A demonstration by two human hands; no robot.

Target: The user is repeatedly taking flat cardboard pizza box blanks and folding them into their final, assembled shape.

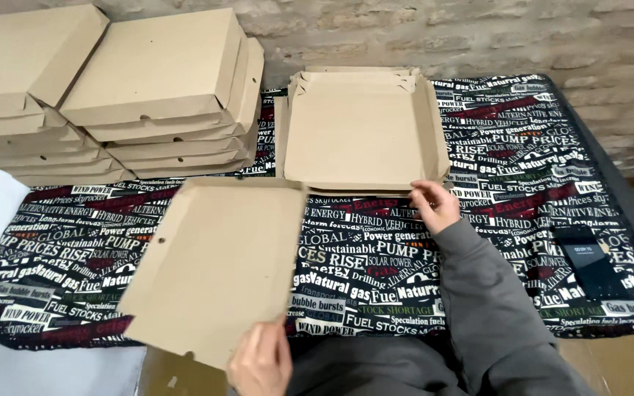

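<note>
Nearby, stacked flat cartons; closed boxes

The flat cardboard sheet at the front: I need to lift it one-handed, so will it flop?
The flat cardboard sheet probably stays fairly stiff, since it overhangs the table edge unsagged under the left hand. Likely light: thin board. Its creases may fold.

The boxes and flat cardboard are plain tan-brown. The cloth is black with white, red and green lettering all over. The sleeve is grey. The wall is pale beige brick.
</note>
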